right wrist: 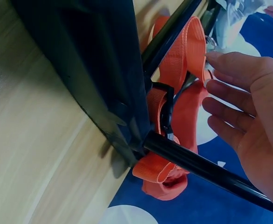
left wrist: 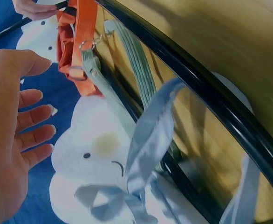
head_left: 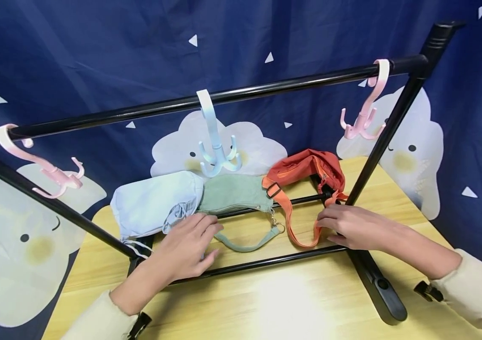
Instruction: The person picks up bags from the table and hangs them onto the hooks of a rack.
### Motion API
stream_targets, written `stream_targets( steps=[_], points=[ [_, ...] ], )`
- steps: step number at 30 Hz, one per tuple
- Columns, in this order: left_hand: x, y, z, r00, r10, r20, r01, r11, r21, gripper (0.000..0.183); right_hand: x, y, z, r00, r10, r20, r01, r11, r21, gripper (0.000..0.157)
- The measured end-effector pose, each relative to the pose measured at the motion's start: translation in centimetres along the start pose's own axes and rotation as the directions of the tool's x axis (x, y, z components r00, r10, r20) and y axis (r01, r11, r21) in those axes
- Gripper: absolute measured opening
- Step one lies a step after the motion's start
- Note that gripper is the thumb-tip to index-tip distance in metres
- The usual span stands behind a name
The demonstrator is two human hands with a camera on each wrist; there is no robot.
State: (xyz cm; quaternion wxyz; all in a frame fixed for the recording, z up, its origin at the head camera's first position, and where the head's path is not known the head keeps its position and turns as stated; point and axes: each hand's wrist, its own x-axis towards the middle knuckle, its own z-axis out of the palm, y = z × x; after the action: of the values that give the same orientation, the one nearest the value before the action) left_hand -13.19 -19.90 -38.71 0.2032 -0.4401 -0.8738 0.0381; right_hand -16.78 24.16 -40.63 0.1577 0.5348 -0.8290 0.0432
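My left hand (head_left: 190, 245) hovers over the front of the rack, fingers loosely extended and holding nothing. Close by it lie a light blue pouch (head_left: 156, 200) with a gathered strap and a green bag (head_left: 236, 191) with a short strap (head_left: 249, 246) on a metal ring. On the right, my right hand (head_left: 351, 226) has its fingertips at the orange strap (head_left: 289, 222) of a red waist bag (head_left: 309, 165). The right wrist view shows those fingers relaxed beside the strap (right wrist: 192, 46), not curled round it.
A black rack's top bar (head_left: 139, 112) carries a pink hook (head_left: 60, 177) at left, a light blue hook (head_left: 217, 151) mid-bar and another pink hook (head_left: 364, 118) at right. Its lower bar (head_left: 275, 260) crosses before the bags on a wooden table (head_left: 207, 307). Behind hangs a blue curtain (head_left: 96, 47).
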Motion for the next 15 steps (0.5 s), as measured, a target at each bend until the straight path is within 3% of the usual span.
stream_targets(
  steps=[9, 15],
  points=[
    [3.0, 1.0, 2.1, 0.990, 0.133, -0.037, -0.132, 0.991, 0.025, 0.047, 0.5, 0.3, 1.0, 1.000, -0.015, 0.025, 0.015, 1.000, -0.013, 0.038],
    [4.8, 1.4, 2.9, 0.987, 0.159, -0.020, -0.158, 0.986, 0.047, 0.046, 0.8, 0.4, 1.3, 0.998, -0.002, 0.055, 0.003, 1.000, -0.016, 0.036]
  ],
)
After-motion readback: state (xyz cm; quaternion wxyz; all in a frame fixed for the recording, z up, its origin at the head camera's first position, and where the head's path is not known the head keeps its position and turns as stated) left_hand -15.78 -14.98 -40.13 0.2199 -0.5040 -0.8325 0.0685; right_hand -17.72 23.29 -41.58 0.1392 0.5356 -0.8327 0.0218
